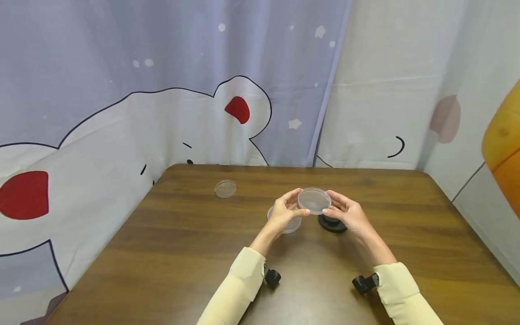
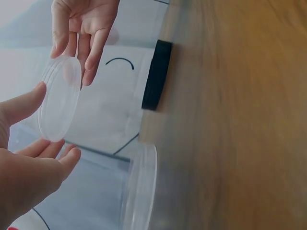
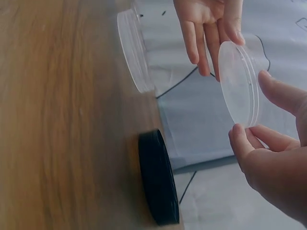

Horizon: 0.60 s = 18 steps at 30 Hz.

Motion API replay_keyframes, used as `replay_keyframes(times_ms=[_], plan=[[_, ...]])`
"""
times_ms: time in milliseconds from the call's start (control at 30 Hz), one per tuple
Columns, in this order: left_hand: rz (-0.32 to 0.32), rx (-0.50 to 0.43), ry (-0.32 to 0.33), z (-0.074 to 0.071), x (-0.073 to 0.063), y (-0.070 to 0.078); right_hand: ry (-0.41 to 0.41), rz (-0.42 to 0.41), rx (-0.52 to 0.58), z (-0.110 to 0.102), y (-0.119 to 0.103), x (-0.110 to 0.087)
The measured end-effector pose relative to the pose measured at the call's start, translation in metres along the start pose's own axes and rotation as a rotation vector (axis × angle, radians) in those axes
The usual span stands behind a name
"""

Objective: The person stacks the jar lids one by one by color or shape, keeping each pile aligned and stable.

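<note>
Above the table, both hands hold a clear round petri dish [image 1: 314,201] by opposite edges, its flat face tilted toward the head camera. My left hand [image 1: 283,214] pinches its left edge, thumb on the near side and fingers behind. On the opposite edge, my right hand [image 1: 349,214] grips with thumb and fingertips. The dish [image 2: 62,100] stands almost edge-on in the left wrist view, with a ridged double rim. Below the left hand, a second clear dish [image 1: 290,226] lies on the table, partly hidden by that hand.
A black round disc-like object [image 1: 332,225] sits on the table under the right hand, partly covered by it. Farther back on the left lies another clear round dish [image 1: 225,188]. The brown wooden table [image 1: 170,253] ends at a printed curtain [image 1: 178,126].
</note>
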<state>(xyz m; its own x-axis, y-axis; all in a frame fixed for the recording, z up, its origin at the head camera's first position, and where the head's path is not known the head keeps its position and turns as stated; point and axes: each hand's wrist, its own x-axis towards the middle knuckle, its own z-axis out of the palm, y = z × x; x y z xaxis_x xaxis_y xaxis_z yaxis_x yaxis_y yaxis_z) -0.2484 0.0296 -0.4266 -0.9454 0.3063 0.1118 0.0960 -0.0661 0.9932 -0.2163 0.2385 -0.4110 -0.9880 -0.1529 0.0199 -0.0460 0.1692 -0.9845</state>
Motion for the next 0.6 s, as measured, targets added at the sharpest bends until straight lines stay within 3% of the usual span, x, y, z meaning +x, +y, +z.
replay_keyframes(times_ms=[267,600], plan=[[0.015,0.035,0.025,-0.021,-0.009,-0.003,-0.035,-0.016,0.038,0.020,0.006,0.009],[-0.020,0.074,0.030,-0.046,-0.016,-0.010,-0.026,-0.005,-0.050,0.047,0.014,0.018]])
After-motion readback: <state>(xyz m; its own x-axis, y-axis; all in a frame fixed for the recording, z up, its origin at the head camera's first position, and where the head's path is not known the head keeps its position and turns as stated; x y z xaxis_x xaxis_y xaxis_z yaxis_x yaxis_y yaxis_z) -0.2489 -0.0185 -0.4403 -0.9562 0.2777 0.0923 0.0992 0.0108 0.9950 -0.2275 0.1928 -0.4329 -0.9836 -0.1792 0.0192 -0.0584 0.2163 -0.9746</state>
